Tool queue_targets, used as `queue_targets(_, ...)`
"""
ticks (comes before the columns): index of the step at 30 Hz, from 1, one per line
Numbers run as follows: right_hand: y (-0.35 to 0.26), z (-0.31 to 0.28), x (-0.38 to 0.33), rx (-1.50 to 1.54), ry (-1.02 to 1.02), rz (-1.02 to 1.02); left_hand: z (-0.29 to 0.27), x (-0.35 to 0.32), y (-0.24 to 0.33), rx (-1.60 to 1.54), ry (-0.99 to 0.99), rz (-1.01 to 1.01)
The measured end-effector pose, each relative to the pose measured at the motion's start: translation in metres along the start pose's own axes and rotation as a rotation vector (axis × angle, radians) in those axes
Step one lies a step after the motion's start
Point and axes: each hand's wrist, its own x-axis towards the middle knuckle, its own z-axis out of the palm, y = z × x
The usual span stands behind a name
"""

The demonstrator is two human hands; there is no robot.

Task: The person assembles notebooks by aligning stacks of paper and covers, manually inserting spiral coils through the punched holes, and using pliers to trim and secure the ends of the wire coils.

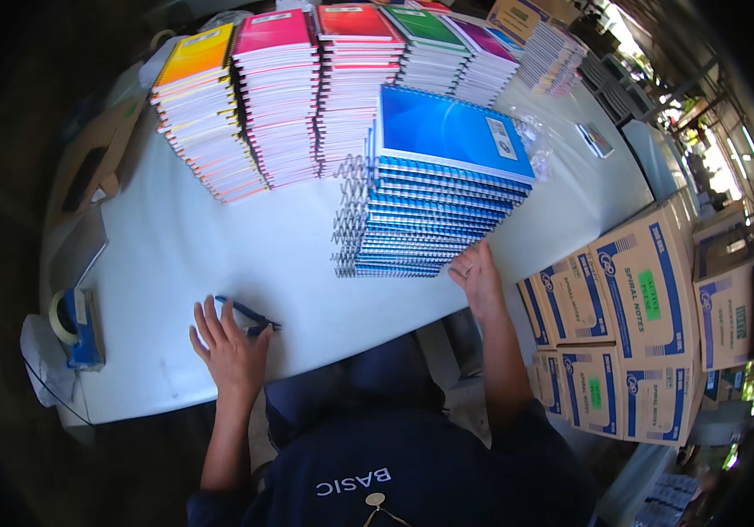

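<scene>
A tall stack of blue spiral notebooks [447,189] stands in front of me on the white table, its loose wire coils sticking out on the left side. Beside the stack's lower right corner is my right hand [480,279], its fingers slightly bent and nothing seen in them; whether it touches the notebooks I cannot tell. On the left, my left hand [229,351] has its fingers spread and holds nothing. Right by those fingers, a small pair of dark-handled pliers [250,314] lies on the table, partly behind the hand.
Along the far side stand stacks of yellow [197,54], pink [273,35], red [358,25], green [430,31] and purple [487,42] spiral notebooks. A blue tape dispenser [85,329] sits at the table's left edge. Cardboard boxes [645,290] are piled right of the table.
</scene>
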Motion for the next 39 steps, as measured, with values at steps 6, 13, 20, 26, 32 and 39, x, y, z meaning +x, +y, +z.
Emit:
queue_targets(6,-0.023,0.028,0.023,0.034,-0.190,0.090,0.037,0.070,0.046,-1.194,-0.522,-0.196)
queue_targets(13,-0.012,0.046,0.007,0.107,-0.288,-0.022,0.064,0.137,0.101,-1.636,-0.986,-0.141)
queue_targets(20,-0.003,0.052,0.004,0.110,-0.209,-0.115,0.051,0.129,0.101,-1.424,-0.983,-0.034)
queue_targets(26,-0.002,0.062,-0.011,0.128,-0.161,-0.089,0.060,0.119,0.092,-1.498,-0.989,-0.039)
queue_targets(32,0.015,0.075,-0.039,0.177,-0.117,-0.096,0.062,0.104,0.070,-1.504,-1.006,-0.068)
queue_targets(39,0.032,0.089,-0.078,0.233,-0.106,-0.077,0.043,0.082,0.050,-1.494,-0.984,-0.136)
